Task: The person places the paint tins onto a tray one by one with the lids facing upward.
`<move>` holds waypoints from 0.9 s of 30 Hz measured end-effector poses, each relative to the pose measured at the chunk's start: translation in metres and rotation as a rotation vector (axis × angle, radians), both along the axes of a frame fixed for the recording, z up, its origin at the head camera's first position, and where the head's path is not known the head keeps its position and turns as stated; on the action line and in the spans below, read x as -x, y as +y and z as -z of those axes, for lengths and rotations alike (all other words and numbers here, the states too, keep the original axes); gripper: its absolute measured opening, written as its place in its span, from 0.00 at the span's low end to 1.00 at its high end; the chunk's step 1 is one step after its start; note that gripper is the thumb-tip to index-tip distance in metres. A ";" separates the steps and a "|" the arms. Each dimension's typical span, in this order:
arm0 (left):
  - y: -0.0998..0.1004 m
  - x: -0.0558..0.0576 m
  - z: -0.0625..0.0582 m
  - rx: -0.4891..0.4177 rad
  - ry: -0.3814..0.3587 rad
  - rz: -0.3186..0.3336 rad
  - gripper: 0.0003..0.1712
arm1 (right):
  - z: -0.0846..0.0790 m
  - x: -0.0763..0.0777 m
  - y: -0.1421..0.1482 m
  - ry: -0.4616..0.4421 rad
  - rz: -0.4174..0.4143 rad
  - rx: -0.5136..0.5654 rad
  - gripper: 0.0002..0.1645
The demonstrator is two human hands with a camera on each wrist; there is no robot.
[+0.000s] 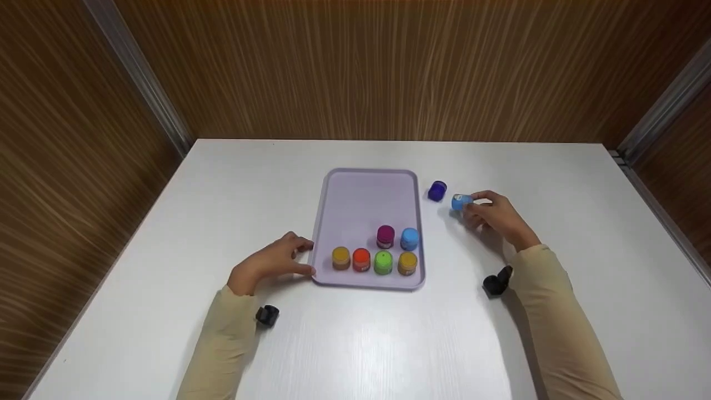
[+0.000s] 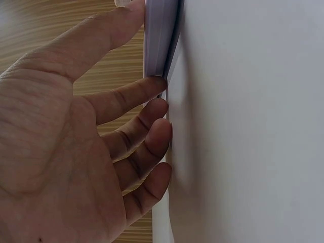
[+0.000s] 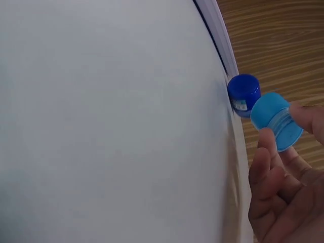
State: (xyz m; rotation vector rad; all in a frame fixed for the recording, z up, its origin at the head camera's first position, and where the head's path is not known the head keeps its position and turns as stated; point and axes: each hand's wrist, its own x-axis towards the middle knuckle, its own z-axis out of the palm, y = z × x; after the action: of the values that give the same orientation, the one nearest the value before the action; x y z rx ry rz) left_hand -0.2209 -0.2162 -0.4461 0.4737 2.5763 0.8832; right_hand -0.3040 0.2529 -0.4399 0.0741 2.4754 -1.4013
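My right hand (image 1: 496, 217) pinches a small light-blue paint jar (image 3: 276, 121) between thumb and fingers, tipped on its side over the table right of the tray. A dark-blue paint jar (image 1: 437, 191) stands or lies between that hand and the tray; in the right wrist view it sits just behind the held jar. My left hand (image 1: 274, 258) touches the left rim of the lilac tray (image 1: 366, 194) with thumb and fingertips, its fingers loosely bent. In the left wrist view the thumb rests at the tray rim (image 2: 157, 40) and the other fingertips meet the tabletop.
Paint jars stand in the near part of the tray: ochre (image 1: 341, 258), red-orange (image 1: 361, 260), green (image 1: 383, 263) and yellow (image 1: 407, 263) in front, magenta (image 1: 385, 236) and light blue (image 1: 410, 239) behind. Wood-grain panels (image 1: 389, 72) enclose the white table (image 1: 361, 344).
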 end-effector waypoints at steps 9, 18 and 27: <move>0.000 0.002 0.002 -0.005 0.002 0.011 0.38 | -0.011 -0.002 -0.016 0.065 -0.045 0.013 0.32; 0.001 0.000 -0.001 -0.009 0.005 -0.001 0.37 | -0.018 -0.004 -0.039 0.136 -0.088 0.045 0.28; 0.001 0.000 -0.001 -0.003 -0.009 -0.006 0.38 | -0.030 -0.010 -0.068 0.157 -0.156 0.093 0.26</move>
State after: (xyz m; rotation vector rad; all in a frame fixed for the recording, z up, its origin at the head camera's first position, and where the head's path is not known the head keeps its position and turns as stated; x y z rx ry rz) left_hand -0.2206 -0.2153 -0.4456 0.4617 2.5700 0.8897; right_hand -0.2941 0.1851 -0.4094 -0.2529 2.4720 -1.5035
